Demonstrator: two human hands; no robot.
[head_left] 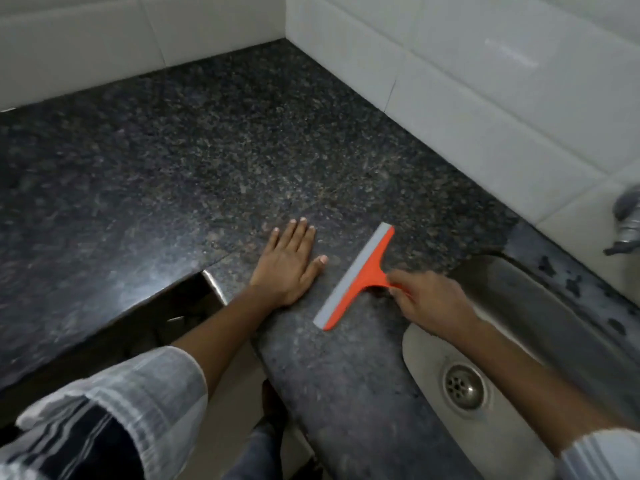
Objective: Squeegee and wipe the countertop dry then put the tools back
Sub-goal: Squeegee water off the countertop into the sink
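Steel sink (540, 327) at 4 o'clock, bare; right hand (433, 303) grips orange squeegee (360, 275); left hand (289, 268) flat, fingers spread, on countertop (173, 168).

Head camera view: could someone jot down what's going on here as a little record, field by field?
place: dark speckled countertop in a corner of white wall tiles
tool: orange squeegee with grey blade, lying on the countertop
right hand: gripping the squeegee's handle
left hand: flat on the countertop, palm down, fingers spread, left of the squeegee
sink: metal, to the right, drain visible
tap: at the right edge, blurred
cloth: none in view
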